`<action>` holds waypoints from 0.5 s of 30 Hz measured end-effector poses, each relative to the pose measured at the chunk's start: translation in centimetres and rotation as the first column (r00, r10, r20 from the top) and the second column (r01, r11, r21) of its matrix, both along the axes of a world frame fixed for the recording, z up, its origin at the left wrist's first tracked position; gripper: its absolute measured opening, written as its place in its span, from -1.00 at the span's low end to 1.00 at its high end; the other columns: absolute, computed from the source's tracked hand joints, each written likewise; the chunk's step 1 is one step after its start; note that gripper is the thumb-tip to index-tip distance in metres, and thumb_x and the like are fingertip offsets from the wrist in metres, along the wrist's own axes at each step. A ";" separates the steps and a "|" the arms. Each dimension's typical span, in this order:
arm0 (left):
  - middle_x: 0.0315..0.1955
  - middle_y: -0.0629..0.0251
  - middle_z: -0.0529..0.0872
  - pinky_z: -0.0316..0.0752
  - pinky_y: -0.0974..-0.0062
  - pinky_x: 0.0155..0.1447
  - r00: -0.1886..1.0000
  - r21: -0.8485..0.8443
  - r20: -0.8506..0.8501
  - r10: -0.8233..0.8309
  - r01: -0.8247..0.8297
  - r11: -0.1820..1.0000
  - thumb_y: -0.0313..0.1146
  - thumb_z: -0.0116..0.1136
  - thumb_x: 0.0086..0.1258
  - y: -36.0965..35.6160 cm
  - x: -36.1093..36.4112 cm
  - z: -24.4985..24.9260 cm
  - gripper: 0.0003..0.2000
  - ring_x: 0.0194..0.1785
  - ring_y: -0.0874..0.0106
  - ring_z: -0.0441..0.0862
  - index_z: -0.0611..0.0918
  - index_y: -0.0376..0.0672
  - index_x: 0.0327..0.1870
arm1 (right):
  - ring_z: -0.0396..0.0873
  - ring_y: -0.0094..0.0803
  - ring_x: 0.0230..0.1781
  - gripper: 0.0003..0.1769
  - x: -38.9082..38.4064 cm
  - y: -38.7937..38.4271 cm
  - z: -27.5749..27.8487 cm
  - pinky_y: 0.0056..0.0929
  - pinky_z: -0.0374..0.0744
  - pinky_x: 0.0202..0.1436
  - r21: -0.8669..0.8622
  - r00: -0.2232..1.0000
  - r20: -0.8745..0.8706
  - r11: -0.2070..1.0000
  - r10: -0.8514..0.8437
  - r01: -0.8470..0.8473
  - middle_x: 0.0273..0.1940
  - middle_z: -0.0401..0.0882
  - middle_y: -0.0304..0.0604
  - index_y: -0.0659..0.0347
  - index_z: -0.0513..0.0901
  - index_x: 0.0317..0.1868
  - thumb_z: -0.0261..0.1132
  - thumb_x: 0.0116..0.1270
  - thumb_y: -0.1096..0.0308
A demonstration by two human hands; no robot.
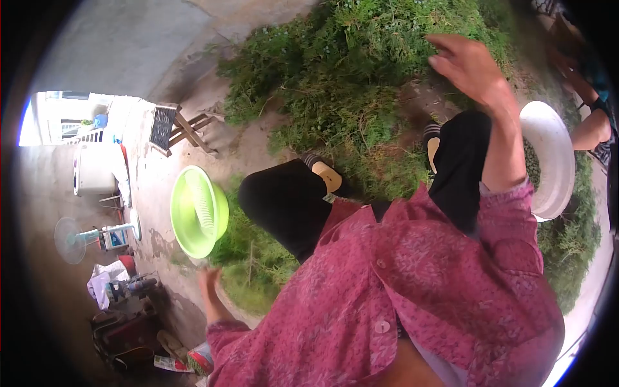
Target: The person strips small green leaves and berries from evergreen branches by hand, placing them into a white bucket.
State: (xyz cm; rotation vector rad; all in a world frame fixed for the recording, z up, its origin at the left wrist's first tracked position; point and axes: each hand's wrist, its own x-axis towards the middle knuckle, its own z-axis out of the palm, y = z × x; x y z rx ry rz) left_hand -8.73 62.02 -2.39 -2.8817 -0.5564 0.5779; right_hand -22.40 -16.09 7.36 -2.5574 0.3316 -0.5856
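My right hand (469,69) is raised over the far right side of a heap of green conifer branches (348,84). Its index finger and thumb are apart, with nothing visible between them. Low on the left, my left hand (208,281) is near a bright green plastic basin (220,213) and a patch of loose green sprigs (251,267); its fingers are too small and blurred to make out. Small bluish cones show among the branches. Beside my right forearm stands a white basin (560,161) holding small green pieces.
Another person's arm (588,132) shows at the right edge, beyond the white basin. A wooden folding stool (184,132) stands at the upper left. Along the left wall are a fan (97,235), a white appliance (97,169) and dark bags (126,335).
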 end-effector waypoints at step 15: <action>-0.27 0.13 0.64 0.45 0.44 -0.05 0.509 -0.731 -0.086 -0.857 0.552 0.402 -0.14 0.13 0.17 -55.9 11.6 -15.3 -0.62 -0.21 0.34 0.57 0.57 -0.25 -0.10 | 0.44 -0.01 -0.14 -0.59 7.3 -0.7 -7.3 -0.20 0.45 -0.09 0.016 0.923 -0.349 0.986 0.163 -0.168 -0.21 0.50 0.05 0.30 0.46 -0.04 0.20 0.10 0.29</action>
